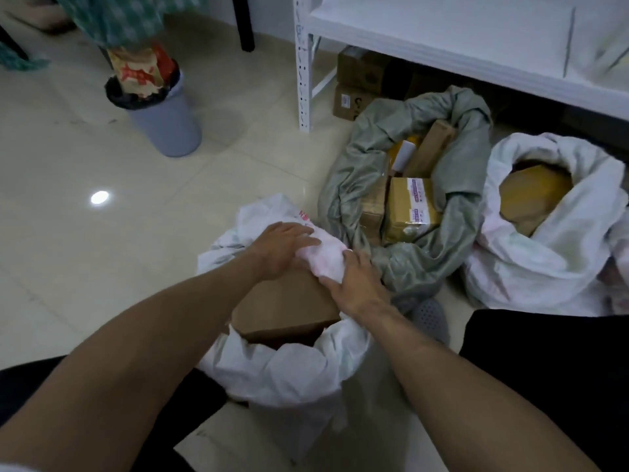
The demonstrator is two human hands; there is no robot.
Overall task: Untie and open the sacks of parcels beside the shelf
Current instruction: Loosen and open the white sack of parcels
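Nearest of all stood the near white sack (282, 373) on the floor (102, 267), close in front of the person, its mouth already loose and a brown box (282, 308) showing inside. Both hands were at its far edge, on the bunched rim (323, 262); the left hand (284, 247) lay over the bunch with its fingers bent across the top, and the right hand (357, 281) gripped it from the other side, fingers curled into the cloth. Just beyond, touching this sack, the grey-green sack (343, 185) lay open with its rim rolled down around several parcels (408, 212); to its right the far white sack (544, 267) gaped likewise, beside the foot of the shelf (442, 35).

By my reading, untying was done for all three, and the step in hand was rolling down the last sack's rim to open it fully. The next move called for turning the bunched cloth outward and down, away from the box; the loose fabric would likely slump back unless the roll were carried round the whole mouth.
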